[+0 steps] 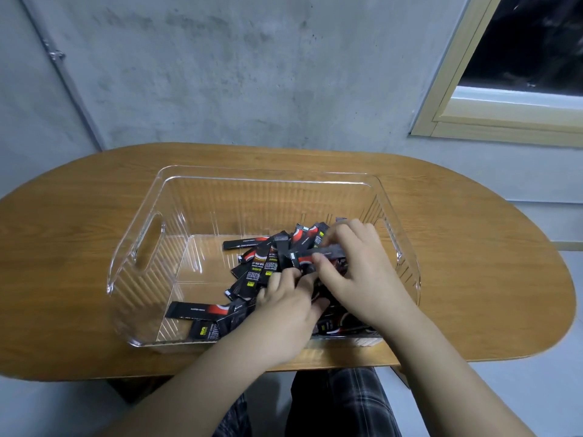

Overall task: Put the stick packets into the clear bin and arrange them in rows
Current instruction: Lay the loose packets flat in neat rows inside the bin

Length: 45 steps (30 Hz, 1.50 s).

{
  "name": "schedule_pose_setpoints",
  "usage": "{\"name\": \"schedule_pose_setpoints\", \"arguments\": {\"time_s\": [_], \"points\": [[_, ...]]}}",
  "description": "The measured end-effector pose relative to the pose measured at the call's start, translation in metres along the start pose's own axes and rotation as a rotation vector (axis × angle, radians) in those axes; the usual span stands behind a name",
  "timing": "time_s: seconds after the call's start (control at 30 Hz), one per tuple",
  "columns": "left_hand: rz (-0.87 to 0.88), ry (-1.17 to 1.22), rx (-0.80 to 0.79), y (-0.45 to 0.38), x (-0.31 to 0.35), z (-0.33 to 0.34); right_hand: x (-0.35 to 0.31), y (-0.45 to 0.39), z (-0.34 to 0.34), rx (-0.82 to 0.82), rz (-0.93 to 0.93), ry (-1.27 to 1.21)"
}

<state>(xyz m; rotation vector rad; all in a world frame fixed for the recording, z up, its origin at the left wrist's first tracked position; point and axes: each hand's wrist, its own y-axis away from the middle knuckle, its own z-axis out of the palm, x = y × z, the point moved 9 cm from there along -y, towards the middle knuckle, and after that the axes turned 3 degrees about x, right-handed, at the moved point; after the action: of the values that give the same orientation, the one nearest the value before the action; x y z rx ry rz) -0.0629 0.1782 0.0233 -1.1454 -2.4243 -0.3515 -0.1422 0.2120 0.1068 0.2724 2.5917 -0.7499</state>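
Both hands work inside the clear bin (195, 184), sorting a jumble of stick packets (268, 263).

Right hand (356, 272), centre-right of frame, pinches one black-and-red packet (315, 257) between thumb and fingers, its long axis running left-right. Left hand (284, 307), just below-left, rests with fingers curled into the heap; whether it grips anything, I cannot tell. Packets lie criss-crossed in the bin's right half on the wooden table (63, 247).

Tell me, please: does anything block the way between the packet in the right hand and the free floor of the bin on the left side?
Nothing visible blocks it. The right hand pinches one stick packet above the loose pile. The clear bin is open on top, and its left floor is bare. The left hand lies lower, on the pile.
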Motion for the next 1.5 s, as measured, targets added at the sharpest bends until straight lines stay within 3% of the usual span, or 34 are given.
{"name": "schedule_pose_setpoints", "arguments": {"time_s": [0.1, 0.2, 0.27, 0.37, 0.47, 0.7, 0.87, 0.97, 1.07, 1.17, 1.3, 1.5], "points": [[0.015, 0.053, -0.016, -0.002, 0.006, 0.002, 0.009, 0.005, 0.019, -0.113, -0.023, 0.164], [-0.011, 0.281, -0.145, 0.002, -0.013, -0.004, 0.022, 0.014, 0.034, -0.225, -0.01, 0.273], [-0.043, 0.364, -0.121, 0.006, -0.038, -0.022, 0.025, 0.015, 0.034, -0.257, -0.002, 0.269], [-0.22, 0.148, -0.029, 0.012, -0.083, -0.043, 0.025, 0.013, 0.034, -0.296, -0.001, 0.275], [-0.372, 0.001, -0.157, 0.022, -0.106, -0.031, 0.02, 0.009, 0.036, -0.341, -0.007, 0.274], [-0.339, 0.127, -0.149, 0.01, -0.09, -0.014, -0.009, 0.0, 0.046, -0.354, -0.087, 0.137], [-0.285, 0.357, -0.146, 0.006, -0.083, -0.008, 0.005, 0.014, 0.061, -0.506, -0.062, 0.189], [-0.288, 0.458, -0.172, 0.009, -0.09, -0.012, 0.01, 0.014, 0.056, -0.498, -0.062, 0.189], [-0.337, 0.229, -0.112, 0.017, -0.108, -0.033, 0.016, 0.015, 0.052, -0.464, -0.058, 0.194], [-0.375, 0.082, -0.21, 0.025, -0.113, -0.032, 0.022, 0.019, 0.053, -0.426, -0.027, 0.171], [-0.332, 0.183, -0.269, 0.022, -0.101, -0.013, 0.024, 0.024, 0.054, -0.367, 0.016, 0.115], [-0.273, 0.3, -0.186, 0.003, -0.084, 0.009, 0.038, 0.027, 0.05, -0.259, 0.093, 0.033]]}}
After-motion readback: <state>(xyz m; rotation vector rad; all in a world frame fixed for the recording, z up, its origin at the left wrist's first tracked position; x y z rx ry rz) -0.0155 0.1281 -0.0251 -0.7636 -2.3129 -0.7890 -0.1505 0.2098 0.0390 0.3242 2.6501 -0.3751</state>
